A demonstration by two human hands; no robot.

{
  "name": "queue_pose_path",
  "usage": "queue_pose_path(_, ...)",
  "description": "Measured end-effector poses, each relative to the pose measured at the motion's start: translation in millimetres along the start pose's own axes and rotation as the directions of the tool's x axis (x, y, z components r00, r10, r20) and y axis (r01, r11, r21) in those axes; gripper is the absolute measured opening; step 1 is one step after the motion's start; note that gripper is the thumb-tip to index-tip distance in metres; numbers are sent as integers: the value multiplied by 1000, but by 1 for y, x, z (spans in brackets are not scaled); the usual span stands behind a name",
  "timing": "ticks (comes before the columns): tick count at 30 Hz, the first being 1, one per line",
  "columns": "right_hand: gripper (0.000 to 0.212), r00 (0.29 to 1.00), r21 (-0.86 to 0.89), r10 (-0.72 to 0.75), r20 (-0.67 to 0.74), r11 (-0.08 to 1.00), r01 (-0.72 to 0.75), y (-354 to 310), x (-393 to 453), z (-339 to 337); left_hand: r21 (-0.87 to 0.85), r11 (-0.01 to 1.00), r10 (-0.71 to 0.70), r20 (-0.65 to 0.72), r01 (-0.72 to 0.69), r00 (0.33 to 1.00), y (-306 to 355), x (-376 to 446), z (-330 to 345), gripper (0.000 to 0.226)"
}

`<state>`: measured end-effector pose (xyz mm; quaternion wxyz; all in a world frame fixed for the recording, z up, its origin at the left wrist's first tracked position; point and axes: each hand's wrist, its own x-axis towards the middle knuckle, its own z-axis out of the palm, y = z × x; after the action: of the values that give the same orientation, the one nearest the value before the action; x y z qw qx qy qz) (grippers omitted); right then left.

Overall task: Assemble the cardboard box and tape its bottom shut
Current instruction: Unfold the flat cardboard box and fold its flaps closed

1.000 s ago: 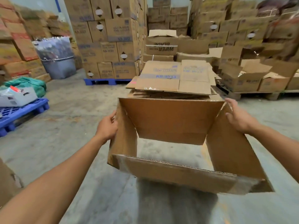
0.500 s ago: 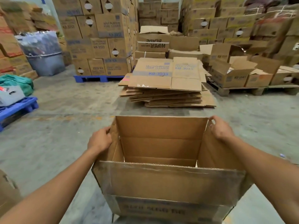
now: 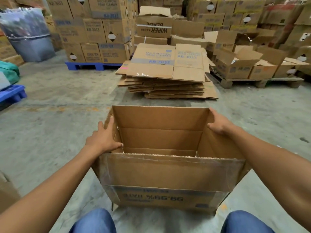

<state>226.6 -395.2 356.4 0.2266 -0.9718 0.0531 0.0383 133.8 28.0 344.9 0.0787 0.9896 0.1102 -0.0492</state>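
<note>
A brown cardboard box [image 3: 168,172] stands squared up on the concrete floor right in front of my knees, printed side upside down, its upper flaps standing open. Old clear tape clings to the near flap. My left hand [image 3: 104,138] lies on the left side flap, fingers spread over its edge. My right hand [image 3: 218,122] grips the right side flap near the far corner. Inside, lower flaps lie folded at the bottom. No tape roll is in sight.
A stack of flattened cartons [image 3: 168,76] lies on the floor just beyond the box. Stacked boxes on a blue pallet [image 3: 92,66] stand at the back left, open boxes on a wooden pallet [image 3: 244,81] at the right. A grey bin [image 3: 32,46] sits far left.
The box came down from being held open in the air to standing on the floor. Both hands slid along the side flaps, and my view dropped lower, with my knees now showing.
</note>
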Motion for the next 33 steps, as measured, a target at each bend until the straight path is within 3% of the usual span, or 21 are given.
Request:
queue_pose_path(5, 73, 997, -234, -79, -24, 970, 71, -7, 6, 8, -238, 959, 159, 0, -155, 987, -12, 0, -1, 140)
queue_pose_path(11, 78, 995, -251, 102, 1, 963, -98, -16, 19, 10, -69, 937, 347, 116, -341, 930, -21, -16, -6, 142)
queue_pose_path(14, 87, 986, -223, 153, 65, 965, -135, -35, 20, 10, -127, 905, 417, 83, -405, 905, -24, -29, -8, 142)
queue_pose_path(16, 87, 968, -108, 190, 167, 979, -173, -54, 9, 15, -264, 878, 427, 51, -400, 903, -21, -38, -7, 142)
queue_pose_path(18, 82, 956, 13, 123, 266, 991, -132, -65, -4, 30, -386, 846, 396, -5, -367, 918, -15, -43, -6, 138)
queue_pose_path(22, 71, 959, 64, 41, 282, 996, -61, -66, -20, 70, -608, 744, 294, -76, -279, 953, -7, -39, -8, 115)
queue_pose_path(24, 67, 949, 17, 23, 315, 999, -29, -63, -27, 83, -604, 757, 274, -51, -248, 960, -5, -33, -7, 105)
queue_pose_path(27, 62, 869, -87, 65, 490, 996, -26, -55, -41, 92, -511, 821, 283, -23, -255, 959, 9, -26, -6, 96)
queue_pose_path(29, 58, 837, -167, 48, 544, 985, 52, -51, -50, 98, -533, 810, 311, 37, -245, 950, 25, -24, -6, 89)
queue_pose_path(33, 54, 835, -126, -3, 550, 988, 86, -46, -57, 103, -502, 813, 427, 167, -296, 888, 64, -25, 6, 100)
